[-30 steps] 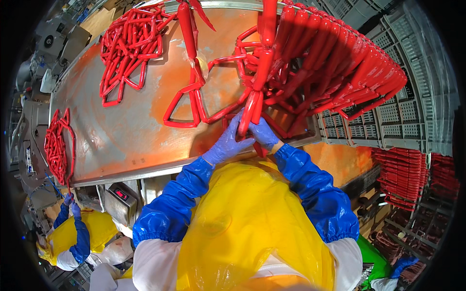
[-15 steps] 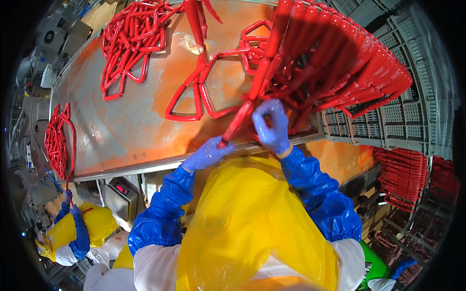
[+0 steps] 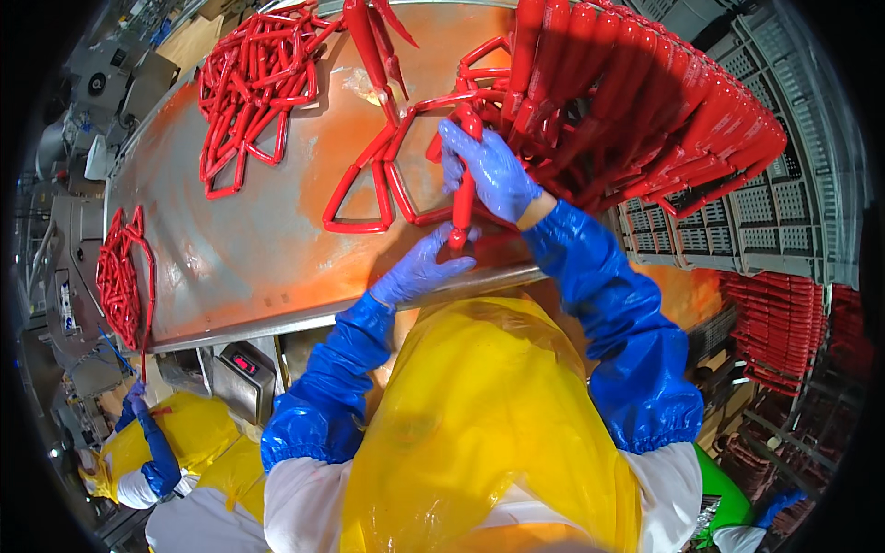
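A red sausage link (image 3: 463,205) stretches between my two gloved hands over the near edge of the metal table (image 3: 230,267). My left hand (image 3: 422,269) is closed at its lower end. Farther up, my right hand (image 3: 496,175) wraps round the links, thumb and fingers curled. Just right of that hand hang rows of red sausages (image 3: 636,101), close together. Beyond my hands, a loose chain of linked sausages (image 3: 383,198) lies on the table, joining others partly hidden behind the hanging rows.
A heap of linked sausages (image 3: 263,83) lies at the far left of the table, and a smaller pile (image 3: 120,276) at its left end. A co-worker in a yellow apron (image 3: 189,429) handles a strand there. Grey plastic crates (image 3: 770,212) and a rack of sausages (image 3: 774,323) stand at right.
My right hand has moved up and left and closed round the links. My left hand has shifted right and slightly up. The held sausage now points more straight away from me.
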Motion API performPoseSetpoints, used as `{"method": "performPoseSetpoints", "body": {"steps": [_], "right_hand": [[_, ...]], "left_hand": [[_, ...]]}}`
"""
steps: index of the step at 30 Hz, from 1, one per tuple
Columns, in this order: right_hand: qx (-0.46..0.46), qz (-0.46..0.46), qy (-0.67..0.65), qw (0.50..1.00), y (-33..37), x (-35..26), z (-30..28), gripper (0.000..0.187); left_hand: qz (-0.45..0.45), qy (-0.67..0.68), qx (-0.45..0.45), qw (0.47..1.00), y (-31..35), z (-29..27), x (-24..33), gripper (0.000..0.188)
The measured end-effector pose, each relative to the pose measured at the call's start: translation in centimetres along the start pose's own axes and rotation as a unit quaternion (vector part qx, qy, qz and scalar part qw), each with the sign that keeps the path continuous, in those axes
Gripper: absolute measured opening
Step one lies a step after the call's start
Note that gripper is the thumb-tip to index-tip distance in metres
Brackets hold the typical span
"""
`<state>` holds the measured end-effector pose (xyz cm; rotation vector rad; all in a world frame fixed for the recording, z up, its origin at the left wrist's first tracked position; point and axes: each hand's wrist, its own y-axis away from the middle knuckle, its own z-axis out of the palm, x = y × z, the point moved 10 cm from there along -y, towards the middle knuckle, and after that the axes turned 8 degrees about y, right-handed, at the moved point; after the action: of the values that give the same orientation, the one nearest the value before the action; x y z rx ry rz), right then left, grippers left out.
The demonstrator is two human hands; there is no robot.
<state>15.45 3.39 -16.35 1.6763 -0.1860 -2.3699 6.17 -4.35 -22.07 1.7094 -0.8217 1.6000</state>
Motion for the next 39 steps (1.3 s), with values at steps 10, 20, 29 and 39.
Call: {"method": "performPoseSetpoints", "body": {"steps": [10, 20, 29, 39], "right_hand": [[0.055, -0.124, 0.278, 0.951, -2.2, -6.6, -4.3, 0.035], [0.062, -0.256, 0.233, 0.936, -4.1, -10.1, 0.9, 0.03], [0.177, -0.307, 0.074, 0.932, -6.3, -13.8, 1.4, 0.025], [0.293, -0.341, 0.342, 0.825, 0.8, -14.7, -4.7, 0.031]], "left_hand": [[0.015, 0.12, 0.409, 0.904, 2.0, -19.1, 11.5, 0.029], [0.027, -0.096, 0.376, 0.921, -9.1, -29.3, 23.4, 0.034], [0.076, -0.205, 0.285, 0.933, -14.8, -21.4, 27.3, 0.04], [0.205, -0.258, 0.185, 0.926, -17.1, -10.5, 25.0, 0.047]]}}
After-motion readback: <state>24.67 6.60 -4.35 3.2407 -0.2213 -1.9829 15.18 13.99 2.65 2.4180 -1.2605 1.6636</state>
